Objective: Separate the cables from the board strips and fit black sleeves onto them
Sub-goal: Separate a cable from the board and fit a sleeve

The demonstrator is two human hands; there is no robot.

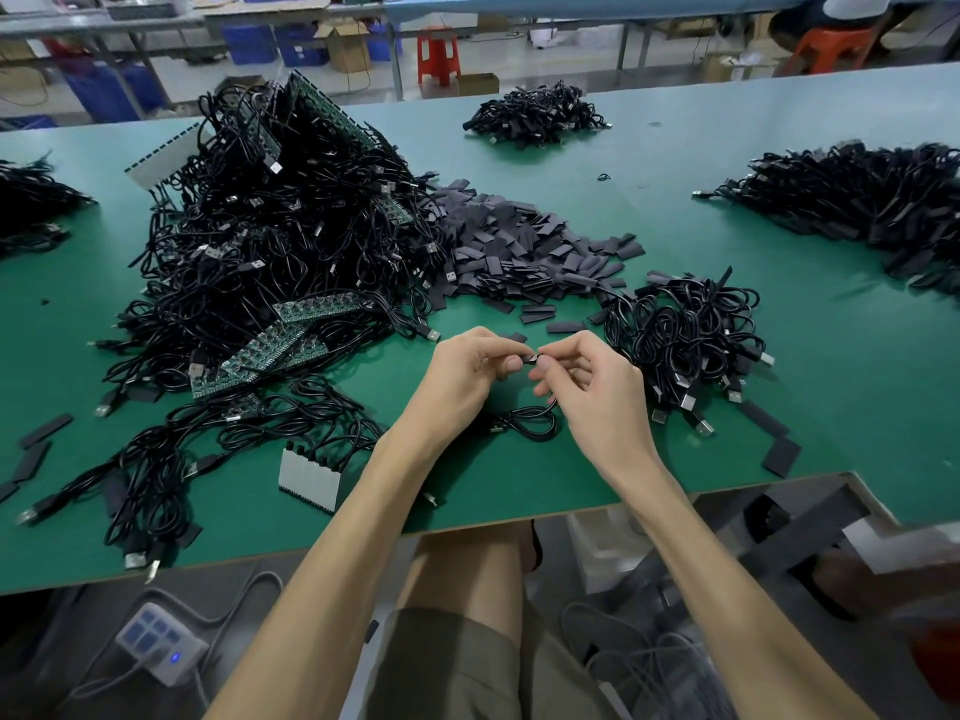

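Five heaps of tangled black USB cables (270, 226) lie on the green counter (675, 174), plus one mound of flat black sleeves (509, 246), one lone looped black cable (524, 424), two white ribbed strips (309, 480), and two red plastic stools (439, 54) beyond.

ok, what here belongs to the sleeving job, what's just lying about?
Job: left hand, right hand, thin black cable they pinch, heap of flat black sleeves, green board strips.
Lying about: red plastic stool, open cardboard box, white power strip.
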